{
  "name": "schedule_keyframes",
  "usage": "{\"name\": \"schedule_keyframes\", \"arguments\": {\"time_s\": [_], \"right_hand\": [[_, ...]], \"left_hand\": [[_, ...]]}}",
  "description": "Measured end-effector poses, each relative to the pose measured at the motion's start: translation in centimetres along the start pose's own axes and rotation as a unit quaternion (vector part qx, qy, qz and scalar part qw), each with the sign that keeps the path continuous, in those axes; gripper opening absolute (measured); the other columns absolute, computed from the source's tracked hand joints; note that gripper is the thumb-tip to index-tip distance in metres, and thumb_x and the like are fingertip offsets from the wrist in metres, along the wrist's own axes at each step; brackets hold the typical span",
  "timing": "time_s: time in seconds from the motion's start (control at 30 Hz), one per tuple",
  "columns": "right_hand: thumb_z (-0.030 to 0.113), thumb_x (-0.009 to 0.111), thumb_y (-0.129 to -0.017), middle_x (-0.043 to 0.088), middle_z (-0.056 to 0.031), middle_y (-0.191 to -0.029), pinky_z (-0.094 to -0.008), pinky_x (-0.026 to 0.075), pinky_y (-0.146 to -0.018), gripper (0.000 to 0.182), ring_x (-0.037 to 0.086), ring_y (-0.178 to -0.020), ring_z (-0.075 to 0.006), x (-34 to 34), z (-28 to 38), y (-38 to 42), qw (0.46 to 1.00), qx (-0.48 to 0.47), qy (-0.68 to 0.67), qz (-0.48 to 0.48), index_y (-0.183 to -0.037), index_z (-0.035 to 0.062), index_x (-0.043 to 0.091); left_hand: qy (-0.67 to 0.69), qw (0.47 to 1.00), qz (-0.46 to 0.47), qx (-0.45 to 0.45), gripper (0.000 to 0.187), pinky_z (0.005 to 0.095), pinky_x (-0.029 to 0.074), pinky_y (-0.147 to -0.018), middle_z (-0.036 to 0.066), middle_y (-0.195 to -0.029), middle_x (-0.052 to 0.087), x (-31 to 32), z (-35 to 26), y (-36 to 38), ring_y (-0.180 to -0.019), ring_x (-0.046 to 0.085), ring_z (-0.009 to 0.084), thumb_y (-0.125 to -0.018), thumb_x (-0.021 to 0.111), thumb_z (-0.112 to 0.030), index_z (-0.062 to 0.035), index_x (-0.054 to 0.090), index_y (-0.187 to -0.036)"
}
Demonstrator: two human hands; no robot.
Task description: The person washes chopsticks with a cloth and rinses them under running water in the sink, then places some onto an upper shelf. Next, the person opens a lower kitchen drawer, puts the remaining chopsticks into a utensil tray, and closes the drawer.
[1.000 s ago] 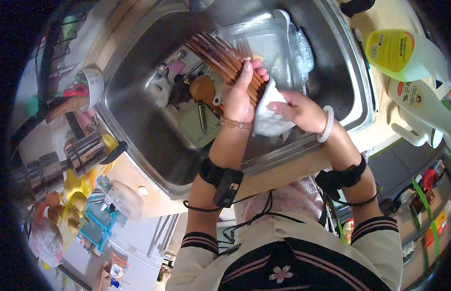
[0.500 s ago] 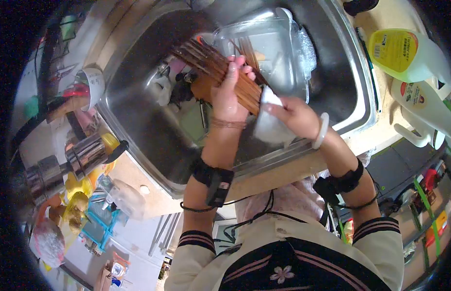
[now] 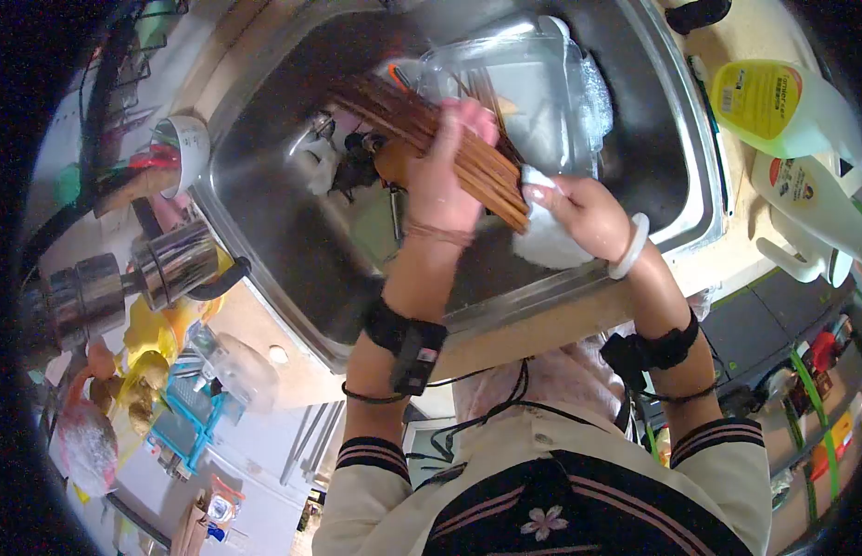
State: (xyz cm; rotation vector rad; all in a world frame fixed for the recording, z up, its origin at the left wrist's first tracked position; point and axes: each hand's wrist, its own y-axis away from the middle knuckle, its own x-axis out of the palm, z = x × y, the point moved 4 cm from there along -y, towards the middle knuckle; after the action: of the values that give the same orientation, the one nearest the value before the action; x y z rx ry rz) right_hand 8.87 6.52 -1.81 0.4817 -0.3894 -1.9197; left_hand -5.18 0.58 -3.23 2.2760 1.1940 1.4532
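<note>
A bundle of brown wooden chopsticks (image 3: 491,183) slants across the sink, held in my left hand (image 3: 450,171), whose fingers wrap round its middle. My right hand (image 3: 589,218) grips a white cloth (image 3: 550,236) at the lower right ends of the bundle. Beyond the hands, a clear rectangular container (image 3: 551,120) sits in the sink with more thin sticks (image 3: 484,88) leaning in it. Several utensils and a greenish board-like piece (image 3: 373,227) lie on the sink's bottom, partly covered by my left hand and the chopsticks.
The steel sink (image 3: 677,176) has a raised rim all round. On the right counter stand a yellow-labelled detergent bottle (image 3: 760,97) and a white jug-like bottle (image 3: 802,199). At left are a white bowl (image 3: 192,153), a shiny metal cylinder (image 3: 176,264) and a blue plastic basket (image 3: 185,422).
My right hand and the cloth have shifted right, baring more of the chopsticks' lower ends. My left hand still holds the bundle and looks blurred. The whole view has shifted slightly.
</note>
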Motion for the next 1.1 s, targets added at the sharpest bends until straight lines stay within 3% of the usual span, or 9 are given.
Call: {"name": "schedule_keyframes", "arguments": {"time_s": [0.17, 0.23, 0.27, 0.4, 0.5, 0.63, 0.77, 0.9, 1.1], "right_hand": [[0.033, 0.045, -0.087, 0.059, -0.0156, -0.067, -0.0316, 0.043, -0.059, 0.036, 0.053, -0.060, -0.0180, -0.8, -1.9, -0.2, 0.998, 0.024, -0.017, -0.062, -0.088, 0.0000, 0.060], [0.029, 0.044, -0.089, 0.062, -0.0078, -0.078, -0.0279, 0.044, -0.062, 0.035, 0.054, -0.065, -0.0146, -1.9, -3.5, 1.5, 0.972, 0.031, -0.217, -0.087, -0.097, -0.0014, 0.058], [0.028, 0.037, -0.091, 0.060, -0.0058, -0.092, -0.0259, 0.044, -0.070, 0.035, 0.055, -0.074, -0.0151, -2.4, -5.3, 2.0, 0.955, 0.087, -0.279, -0.050, -0.104, -0.0007, 0.053], [0.036, 0.034, -0.090, 0.038, -0.0180, -0.126, -0.0383, 0.033, -0.093, 0.038, 0.043, -0.111, -0.0264, -3.5, -1.2, 2.6, 0.853, -0.131, -0.502, -0.049, -0.100, 0.0038, 0.052], [0.040, 0.039, -0.088, 0.023, -0.0189, -0.134, -0.0458, 0.026, -0.096, 0.030, 0.028, -0.121, -0.0353, -4.1, 0.2, 2.7, 0.841, -0.218, -0.494, 0.030, -0.100, 0.0141, 0.050], [0.030, 0.044, -0.087, 0.037, -0.0178, -0.124, -0.0450, 0.027, -0.096, 0.025, 0.033, -0.119, -0.0347, -2.9, -0.4, 2.4, 0.817, -0.224, -0.529, 0.048, -0.097, 0.0079, 0.047], [0.024, 0.048, -0.086, 0.046, -0.0130, -0.100, -0.0349, 0.034, -0.085, 0.020, 0.047, -0.093, -0.0252, -4.5, -1.0, 3.0, 0.963, -0.117, -0.183, -0.158, -0.093, 0.0047, 0.046], [0.024, 0.056, -0.079, 0.042, -0.0117, -0.082, -0.0334, 0.035, -0.078, 0.024, 0.045, -0.078, -0.0266, -5.7, 4.3, 3.9, 0.923, -0.219, 0.222, -0.223, -0.082, -0.0001, 0.055], [0.033, 0.060, -0.073, 0.053, -0.0073, -0.070, -0.0335, 0.035, -0.066, 0.029, 0.050, -0.067, -0.0254, -4.6, 9.5, 4.1, 0.915, -0.341, 0.189, -0.106, -0.080, 0.0050, 0.058]], "left_hand": [[0.044, 0.999, 0.010, 0.013, 0.017, 0.0354, 0.045, -0.081, 0.009, -0.098, 0.054, -1.4, -1.0, -0.4, -0.090, 0.053, 0.0204, -0.086, 0.051, -0.015, -0.0046, 0.048, -0.099], [0.085, 0.995, 0.001, 0.045, 0.016, 0.0357, 0.044, -0.082, 0.007, -0.098, 0.054, -1.9, -2.5, -0.8, -0.091, 0.053, 0.0202, -0.087, 0.048, -0.016, -0.0066, 0.047, -0.099], [0.100, 0.993, -0.017, 0.060, 0.016, 0.0357, 0.043, -0.082, 0.006, -0.098, 0.054, -1.9, -3.2, -1.0, -0.091, 0.053, 0.0202, -0.087, 0.047, -0.017, -0.0076, 0.047, -0.100], [0.174, 0.984, -0.038, 0.020, 0.014, 0.0387, 0.040, -0.082, 0.003, -0.093, 0.053, -1.6, -3.2, -0.3, -0.090, 0.052, 0.0197, -0.088, 0.044, -0.018, -0.0115, 0.045, -0.100], [0.183, 0.983, -0.025, -0.005, 0.013, 0.0401, 0.038, -0.082, 0.002, -0.094, 0.053, -1.0, -2.5, 0.2, -0.087, 0.052, 0.0184, -0.087, 0.045, -0.014, -0.0134, 0.045, -0.100], [0.169, 0.983, 0.053, -0.045, 0.017, 0.0413, 0.036, -0.084, 0.001, -0.094, 0.051, -1.6, -1.7, -0.5, -0.086, 0.050, 0.0170, -0.085, 0.046, -0.009, -0.0160, 0.044, -0.100], [0.175, 0.979, 0.082, -0.065, 0.023, 0.0434, 0.036, -0.087, 0.002, -0.093, 0.050, -0.9, -1.9, 0.1, -0.088, 0.048, 0.0168, -0.081, 0.049, -0.004, -0.0163, 0.044, -0.101], [0.139, 0.986, 0.079, -0.039, 0.026, 0.0460, 0.033, -0.094, 0.002, -0.096, 0.050, -1.3, -1.7, -0.2, -0.092, 0.048, 0.0198, -0.080, 0.051, -0.001, -0.0150, 0.044, -0.101], [0.069, 0.997, 0.028, 0.030, 0.021, 0.0479, 0.035, -0.094, 0.006, -0.106, 0.050, -1.4, -0.6, -0.5, -0.104, 0.046, 0.0262, -0.082, 0.053, -0.004, -0.0109, 0.044, -0.100]]}}
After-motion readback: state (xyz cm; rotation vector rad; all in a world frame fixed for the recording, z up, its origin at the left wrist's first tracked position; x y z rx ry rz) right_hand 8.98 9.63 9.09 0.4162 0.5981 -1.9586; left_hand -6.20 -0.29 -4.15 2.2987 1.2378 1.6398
